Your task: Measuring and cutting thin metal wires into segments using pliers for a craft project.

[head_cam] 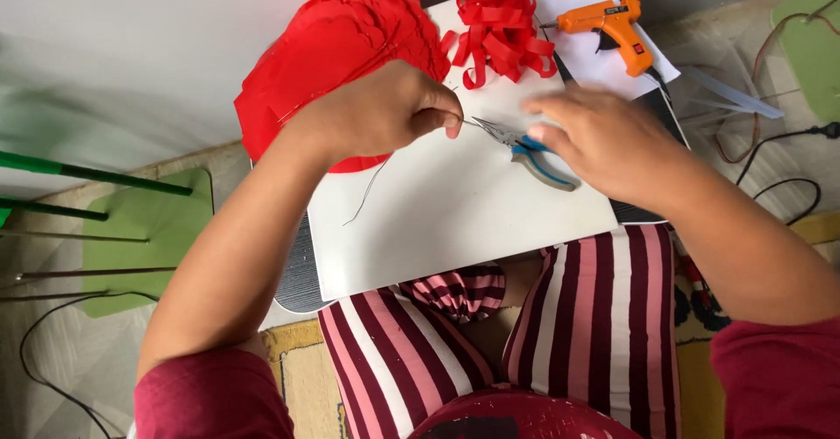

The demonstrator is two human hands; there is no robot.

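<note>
left hand (pixel 385 111) pinches thin wire (pixel 372 185) | right hand (pixel 604 137) closes on pliers (pixel 525 146) | I fear wire slipping, poking fingers

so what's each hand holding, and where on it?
Left hand pinches a thin wire near its upper end. Right hand grips blue-handled pliers by the handles; jaws point at the pinch.

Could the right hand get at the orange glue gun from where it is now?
Probably yes. The glue gun lies in the open on white paper just beyond the right hand, with nothing between them; but that hand is on the blue-handled pliers, so it would have to let go first.
</note>
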